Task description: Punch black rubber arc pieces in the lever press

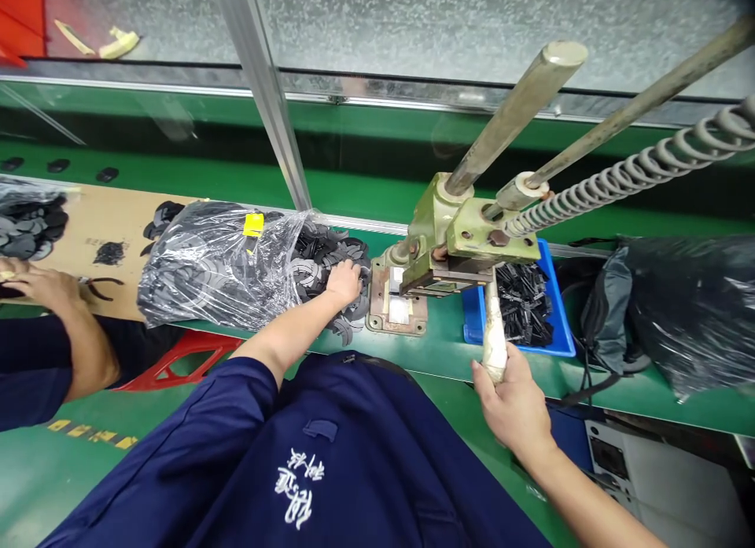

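My right hand (514, 402) is wrapped round the whitish, taped handle (495, 340) of a green hand press (440, 226). My left hand (344, 283) is at the heap of dark grey curved plastic parts (318, 249) spilling from the mouth of a clear plastic bag (218, 265). Its fingers are curled down, and whatever they hold is hidden. Between my hands, the press head stands over a base plate (399, 324) with a small metal fixture (399, 306) on it.
A blue bin (563, 328) of black plastic parts stands right of the press. Beyond it lie a dark bag (607, 312) and a large black plastic sack (696, 304). At left, a co-worker's hands (41, 285) are near pliers (104, 288) on cardboard (123, 218). A metal post (265, 84) rises behind.
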The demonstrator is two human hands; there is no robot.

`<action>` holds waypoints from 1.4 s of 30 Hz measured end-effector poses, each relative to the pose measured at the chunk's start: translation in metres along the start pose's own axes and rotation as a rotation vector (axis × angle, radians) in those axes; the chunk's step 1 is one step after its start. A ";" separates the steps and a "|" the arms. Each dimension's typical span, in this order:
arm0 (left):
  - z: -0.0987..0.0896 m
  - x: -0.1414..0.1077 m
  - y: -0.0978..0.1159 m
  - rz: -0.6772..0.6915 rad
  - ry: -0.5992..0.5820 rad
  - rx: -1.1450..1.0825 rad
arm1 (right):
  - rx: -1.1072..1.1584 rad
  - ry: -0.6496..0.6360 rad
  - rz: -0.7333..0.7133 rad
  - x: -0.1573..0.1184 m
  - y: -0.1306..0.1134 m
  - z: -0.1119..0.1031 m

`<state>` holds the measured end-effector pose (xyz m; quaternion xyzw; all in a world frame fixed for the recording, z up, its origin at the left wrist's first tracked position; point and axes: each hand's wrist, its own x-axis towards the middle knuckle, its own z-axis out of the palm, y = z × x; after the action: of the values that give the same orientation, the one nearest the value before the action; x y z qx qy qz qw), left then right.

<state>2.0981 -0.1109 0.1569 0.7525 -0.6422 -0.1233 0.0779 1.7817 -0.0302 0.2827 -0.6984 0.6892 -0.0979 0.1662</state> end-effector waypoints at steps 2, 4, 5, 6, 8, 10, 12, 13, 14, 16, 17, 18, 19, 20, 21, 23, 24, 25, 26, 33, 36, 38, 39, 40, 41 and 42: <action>0.006 -0.015 0.006 0.089 -0.052 -0.007 | -0.005 -0.001 -0.005 0.000 0.001 0.001; 0.015 -0.031 0.013 0.147 -0.153 0.022 | -0.008 -0.006 0.003 0.000 0.002 0.001; 0.020 -0.038 0.017 0.156 -0.190 0.045 | -0.009 -0.010 0.009 0.000 0.002 0.001; 0.024 -0.042 0.020 0.156 -0.209 0.067 | -0.010 -0.013 0.015 0.000 0.002 0.001; 0.029 -0.046 0.024 0.148 -0.220 0.103 | -0.009 -0.017 0.023 -0.001 0.001 0.000; 0.031 -0.044 0.025 0.140 -0.227 0.124 | -0.003 -0.017 0.022 -0.001 0.000 -0.001; 0.031 -0.040 0.023 0.135 -0.241 0.126 | 0.003 -0.017 0.022 -0.001 -0.001 -0.002; 0.031 -0.038 0.022 0.134 -0.245 0.120 | 0.002 -0.017 0.023 -0.001 -0.001 -0.002; 0.030 -0.036 0.021 0.135 -0.243 0.111 | 0.001 -0.019 0.026 0.000 -0.001 -0.002; 0.029 -0.033 0.018 0.129 -0.221 0.094 | -0.005 -0.020 0.028 0.000 -0.002 -0.002; 0.028 -0.031 0.016 0.115 -0.200 0.084 | -0.007 -0.020 0.026 0.000 -0.002 -0.002; 0.027 -0.029 0.013 0.091 -0.179 0.069 | -0.007 -0.017 0.024 0.000 -0.002 -0.002; 0.026 -0.027 0.010 0.054 -0.158 0.041 | -0.003 -0.014 0.022 0.000 -0.002 -0.002; 0.025 -0.024 0.007 0.003 -0.138 -0.002 | 0.003 -0.011 0.022 0.000 -0.002 -0.002; 0.023 -0.022 0.002 -0.060 -0.121 -0.070 | 0.007 -0.010 0.021 0.000 -0.001 -0.002; 0.020 -0.017 -0.006 -0.208 -0.085 -0.301 | 0.010 -0.007 0.022 -0.001 -0.001 -0.002; 0.019 -0.016 -0.010 -0.285 -0.074 -0.466 | 0.007 -0.007 0.024 -0.001 -0.001 -0.002; 0.018 -0.014 -0.014 -0.358 -0.073 -0.651 | 0.004 -0.009 0.026 -0.001 0.000 -0.002; 0.017 -0.014 -0.017 -0.423 -0.087 -0.838 | 0.001 -0.009 0.028 0.000 0.000 -0.002; 0.011 -0.021 -0.019 -0.554 -0.215 -1.441 | -0.010 -0.009 0.029 0.000 -0.002 -0.003; 0.011 -0.025 -0.017 -0.520 -0.178 -1.305 | -0.026 0.007 0.018 0.000 -0.002 -0.003; 0.011 -0.027 -0.017 -0.489 -0.181 -1.259 | -0.028 0.014 0.016 0.000 -0.002 -0.003; 0.011 -0.028 -0.017 -0.475 -0.190 -1.265 | -0.027 0.019 0.015 0.000 -0.002 -0.003; 0.012 -0.029 -0.017 -0.457 -0.207 -1.282 | -0.025 0.023 0.012 0.000 -0.002 -0.003; 0.013 -0.030 -0.016 -0.437 -0.221 -1.301 | -0.024 0.024 0.010 0.000 -0.002 -0.003; 0.014 -0.030 -0.015 -0.415 -0.223 -1.310 | -0.026 0.022 0.011 0.000 -0.002 -0.003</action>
<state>2.1043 -0.0779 0.1418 0.6406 -0.2826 -0.5743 0.4241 1.7824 -0.0301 0.2861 -0.6955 0.6962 -0.0958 0.1498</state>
